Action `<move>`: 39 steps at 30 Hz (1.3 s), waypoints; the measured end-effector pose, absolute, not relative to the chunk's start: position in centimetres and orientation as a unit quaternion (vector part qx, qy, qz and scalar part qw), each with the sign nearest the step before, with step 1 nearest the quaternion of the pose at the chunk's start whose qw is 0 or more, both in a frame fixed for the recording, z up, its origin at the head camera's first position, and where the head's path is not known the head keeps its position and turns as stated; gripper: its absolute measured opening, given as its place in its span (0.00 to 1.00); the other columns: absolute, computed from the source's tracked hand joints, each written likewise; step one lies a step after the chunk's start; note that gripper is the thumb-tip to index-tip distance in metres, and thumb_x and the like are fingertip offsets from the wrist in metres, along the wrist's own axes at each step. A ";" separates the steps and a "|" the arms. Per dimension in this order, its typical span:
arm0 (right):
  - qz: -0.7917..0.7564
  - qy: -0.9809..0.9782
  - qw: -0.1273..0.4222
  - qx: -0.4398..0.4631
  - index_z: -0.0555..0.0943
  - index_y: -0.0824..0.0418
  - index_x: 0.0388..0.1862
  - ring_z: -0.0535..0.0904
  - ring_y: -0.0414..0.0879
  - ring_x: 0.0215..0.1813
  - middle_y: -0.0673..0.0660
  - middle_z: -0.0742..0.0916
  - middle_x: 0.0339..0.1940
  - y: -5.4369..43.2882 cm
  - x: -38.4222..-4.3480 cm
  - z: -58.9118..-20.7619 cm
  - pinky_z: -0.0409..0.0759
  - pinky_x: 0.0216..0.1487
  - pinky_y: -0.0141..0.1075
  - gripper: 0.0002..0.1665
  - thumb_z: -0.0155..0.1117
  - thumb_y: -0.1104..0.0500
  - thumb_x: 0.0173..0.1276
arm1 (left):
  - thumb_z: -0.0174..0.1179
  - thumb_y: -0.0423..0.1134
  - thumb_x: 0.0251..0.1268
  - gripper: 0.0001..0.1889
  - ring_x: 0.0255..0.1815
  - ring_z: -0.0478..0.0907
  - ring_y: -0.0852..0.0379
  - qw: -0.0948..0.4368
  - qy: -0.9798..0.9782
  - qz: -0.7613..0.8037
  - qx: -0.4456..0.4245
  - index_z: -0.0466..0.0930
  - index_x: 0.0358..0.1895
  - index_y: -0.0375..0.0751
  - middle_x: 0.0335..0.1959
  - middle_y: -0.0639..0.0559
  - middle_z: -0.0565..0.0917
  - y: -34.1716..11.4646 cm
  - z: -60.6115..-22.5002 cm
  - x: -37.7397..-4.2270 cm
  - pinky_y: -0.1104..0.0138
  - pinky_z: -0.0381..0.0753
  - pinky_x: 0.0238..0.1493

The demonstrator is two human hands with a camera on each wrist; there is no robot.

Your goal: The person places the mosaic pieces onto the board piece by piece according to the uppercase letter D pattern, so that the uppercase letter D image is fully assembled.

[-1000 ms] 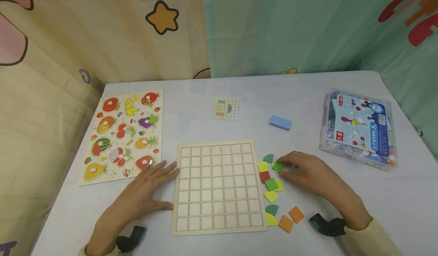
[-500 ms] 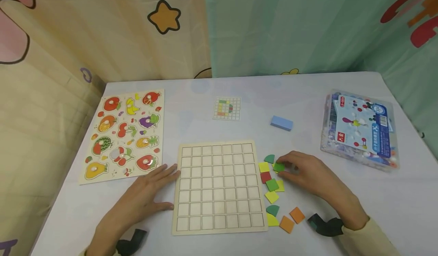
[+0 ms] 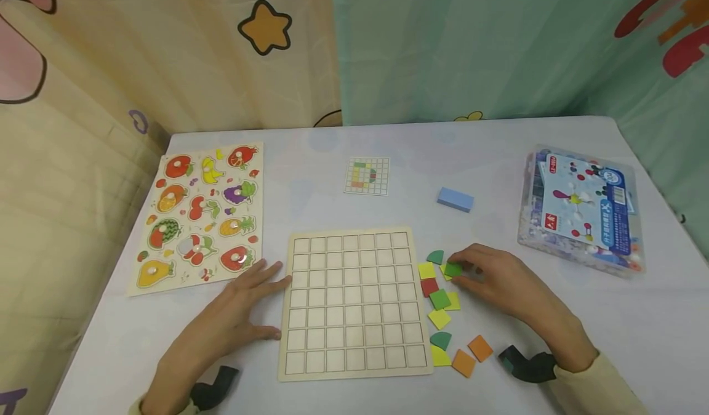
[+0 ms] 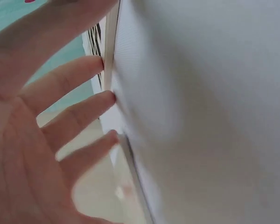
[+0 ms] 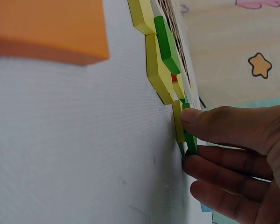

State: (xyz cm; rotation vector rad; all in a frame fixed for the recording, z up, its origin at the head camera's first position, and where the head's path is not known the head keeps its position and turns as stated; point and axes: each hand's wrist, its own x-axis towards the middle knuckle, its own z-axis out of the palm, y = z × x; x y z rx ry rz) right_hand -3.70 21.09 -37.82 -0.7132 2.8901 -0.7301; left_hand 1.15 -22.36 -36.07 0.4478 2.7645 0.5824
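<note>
My left hand [image 3: 235, 316] lies spread at the left edge of a pale wooden grid board [image 3: 282, 316], its thumb and a fingertip right at the rim. Its other fingertips reach close to the fruit puzzle board [image 3: 213, 261]. My right hand [image 3: 504, 279] pinches a green square tile [image 3: 453, 269] between thumb and fingers, over a yellow tile [image 5: 178, 121] at the grid board's right side. Near it are a dark green quarter-round tile [image 3: 435, 256], a red tile [image 3: 429, 287], another green square [image 3: 440, 299] and several yellow ones. The grid board carries no tiles.
Two orange squares [image 3: 463, 363] lie nearer the front right. Behind the grid board are a small pattern card [image 3: 382, 187] and a blue block [image 3: 455, 199]. A clear plastic box [image 3: 581, 209] of molecule-model parts stands at the right.
The green tile has turned slightly in my right fingers. The left fingers have shifted a little, and the fruit puzzle board has slid slightly away. The grid board stays put.
</note>
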 end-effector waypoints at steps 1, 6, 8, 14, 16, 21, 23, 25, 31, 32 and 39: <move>-0.238 0.942 0.038 -0.233 0.86 0.54 0.46 0.78 0.38 0.38 0.42 0.85 0.38 21.1 -3.7 -37.8 0.81 0.38 0.36 0.18 0.78 0.61 0.55 | 0.82 0.48 0.35 0.45 0.76 0.55 0.41 0.141 0.957 0.201 0.154 0.76 0.67 0.53 0.74 0.49 0.66 -22.5 -36.1 1.1 0.30 0.50 0.67; -0.236 0.943 0.041 -0.232 0.86 0.54 0.46 0.78 0.38 0.38 0.43 0.85 0.39 21.1 -3.7 -37.8 0.81 0.38 0.36 0.18 0.78 0.61 0.56 | 0.81 0.53 0.34 0.46 0.77 0.53 0.44 0.140 0.959 0.192 0.156 0.75 0.67 0.59 0.75 0.52 0.64 -23.0 -36.5 1.2 0.23 0.43 0.62; -0.236 0.943 0.041 -0.232 0.86 0.55 0.46 0.78 0.38 0.38 0.43 0.85 0.39 21.0 -3.7 -37.8 0.82 0.38 0.36 0.18 0.78 0.61 0.56 | 0.81 0.54 0.33 0.47 0.77 0.53 0.44 0.138 0.960 0.186 0.158 0.74 0.68 0.60 0.75 0.53 0.64 -22.9 -36.4 1.3 0.24 0.44 0.62; -0.238 0.941 0.037 -0.238 0.86 0.55 0.46 0.79 0.38 0.38 0.43 0.85 0.38 21.0 -3.8 -37.9 0.82 0.38 0.36 0.18 0.77 0.61 0.56 | 0.81 0.54 0.33 0.48 0.76 0.55 0.43 0.128 0.962 0.171 0.168 0.74 0.68 0.57 0.73 0.54 0.68 -22.4 -36.2 1.8 0.31 0.54 0.66; -0.238 0.940 0.035 -0.240 0.86 0.56 0.46 0.79 0.38 0.38 0.43 0.85 0.39 21.0 -3.8 -37.9 0.82 0.38 0.36 0.18 0.77 0.62 0.56 | 0.80 0.53 0.35 0.46 0.76 0.57 0.43 0.132 0.962 0.169 0.170 0.74 0.68 0.57 0.72 0.55 0.68 -22.2 -36.0 1.9 0.36 0.62 0.66; -0.239 0.939 0.032 -0.243 0.86 0.56 0.46 0.80 0.39 0.38 0.44 0.86 0.39 21.0 -3.8 -37.8 0.83 0.39 0.37 0.18 0.77 0.62 0.56 | 0.79 0.53 0.39 0.45 0.75 0.58 0.44 0.155 0.960 0.168 0.160 0.73 0.69 0.57 0.73 0.56 0.67 -22.0 -35.8 2.1 0.41 0.77 0.54; -0.239 0.939 0.032 -0.245 0.86 0.56 0.47 0.80 0.39 0.39 0.44 0.86 0.40 21.1 -3.8 -37.7 0.83 0.39 0.37 0.18 0.77 0.63 0.56 | 0.79 0.53 0.40 0.45 0.76 0.57 0.45 0.163 0.959 0.173 0.151 0.73 0.69 0.57 0.74 0.57 0.66 -22.0 -35.8 2.1 0.41 0.79 0.51; -0.237 0.939 0.031 -0.248 0.86 0.56 0.47 0.80 0.39 0.39 0.44 0.86 0.40 21.1 -3.9 -37.7 0.83 0.39 0.37 0.18 0.77 0.63 0.56 | 0.79 0.53 0.40 0.45 0.76 0.56 0.45 0.170 0.958 0.178 0.144 0.72 0.69 0.57 0.74 0.57 0.66 -21.9 -35.8 2.1 0.39 0.79 0.49; -0.238 0.937 0.026 -0.254 0.86 0.57 0.47 0.80 0.40 0.39 0.46 0.87 0.42 21.0 -4.0 -37.4 0.84 0.40 0.38 0.18 0.77 0.63 0.56 | 0.79 0.52 0.40 0.45 0.77 0.55 0.44 0.177 0.957 0.187 0.137 0.73 0.69 0.55 0.74 0.55 0.66 -21.8 -35.9 2.1 0.36 0.75 0.54; -0.240 0.937 0.027 -0.253 0.86 0.57 0.47 0.80 0.40 0.40 0.47 0.87 0.43 20.9 -4.1 -37.4 0.84 0.40 0.38 0.19 0.77 0.64 0.56 | 0.79 0.51 0.39 0.45 0.77 0.55 0.44 0.176 0.956 0.189 0.138 0.73 0.69 0.54 0.74 0.55 0.66 -21.8 -35.9 2.1 0.36 0.73 0.57; -0.252 0.932 0.024 -0.259 0.86 0.58 0.48 0.81 0.41 0.41 0.47 0.87 0.43 19.9 -4.5 -37.1 0.85 0.42 0.40 0.19 0.76 0.64 0.57 | 0.79 0.49 0.40 0.45 0.77 0.54 0.43 0.182 0.954 0.196 0.135 0.73 0.69 0.52 0.74 0.52 0.66 -21.7 -35.9 2.0 0.36 0.60 0.67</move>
